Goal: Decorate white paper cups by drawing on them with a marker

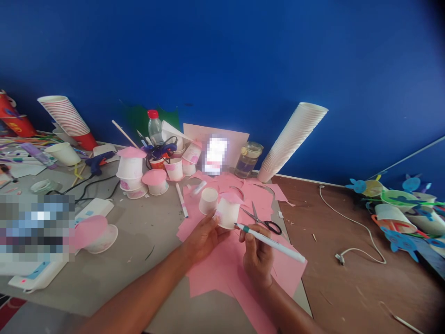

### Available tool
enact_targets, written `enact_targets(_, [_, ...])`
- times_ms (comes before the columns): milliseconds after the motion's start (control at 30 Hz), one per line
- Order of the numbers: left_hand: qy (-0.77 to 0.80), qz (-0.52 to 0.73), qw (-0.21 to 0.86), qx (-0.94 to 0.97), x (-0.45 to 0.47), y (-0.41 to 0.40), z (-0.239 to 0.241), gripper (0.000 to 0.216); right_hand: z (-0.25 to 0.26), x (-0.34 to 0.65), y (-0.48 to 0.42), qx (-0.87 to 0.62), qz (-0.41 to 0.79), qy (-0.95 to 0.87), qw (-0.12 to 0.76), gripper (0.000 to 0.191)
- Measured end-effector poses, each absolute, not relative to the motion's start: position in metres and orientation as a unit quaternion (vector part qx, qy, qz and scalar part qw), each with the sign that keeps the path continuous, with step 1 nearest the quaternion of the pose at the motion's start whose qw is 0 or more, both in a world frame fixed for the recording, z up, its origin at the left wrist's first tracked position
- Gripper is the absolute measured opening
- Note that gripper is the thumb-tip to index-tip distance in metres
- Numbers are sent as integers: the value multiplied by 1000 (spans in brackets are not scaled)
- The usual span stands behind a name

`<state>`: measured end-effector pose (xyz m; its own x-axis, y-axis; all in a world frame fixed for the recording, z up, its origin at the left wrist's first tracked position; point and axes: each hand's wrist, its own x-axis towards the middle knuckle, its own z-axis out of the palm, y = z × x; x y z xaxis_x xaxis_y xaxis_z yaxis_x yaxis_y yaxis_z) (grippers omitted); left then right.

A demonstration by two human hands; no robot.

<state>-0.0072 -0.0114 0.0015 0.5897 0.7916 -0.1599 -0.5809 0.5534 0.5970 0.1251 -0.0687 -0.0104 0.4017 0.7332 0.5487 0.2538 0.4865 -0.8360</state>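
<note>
My left hand (205, 234) is closed around a white paper cup (228, 214) with a pink patch on its side, tilted above the pink paper (215, 273). In my right hand (257, 255) is a white marker (274, 243) with a teal band, its tip touching or very near the cup's lower right edge. Just behind the held cup stands another white paper cup (209, 199). Dark-handled scissors (266, 221) lie part-open on the pink sheets beside my right hand. A second marker (181, 200) rests to the left of the sheets.
Paper cups with pink tops (130, 169) stand at the back left. A tall stack of cups (295, 139) leans against the blue wall, near a glass jar (249, 160). A power strip (52, 266) lies at left, a white cable (351, 227) and blue paper crafts (399, 241) at right.
</note>
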Motion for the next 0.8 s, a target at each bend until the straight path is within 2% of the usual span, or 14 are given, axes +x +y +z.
enact_targets(800, [215, 364, 880, 215, -9, -9, -8, 31, -17, 126, -68, -482, 155, -543, 670, 10])
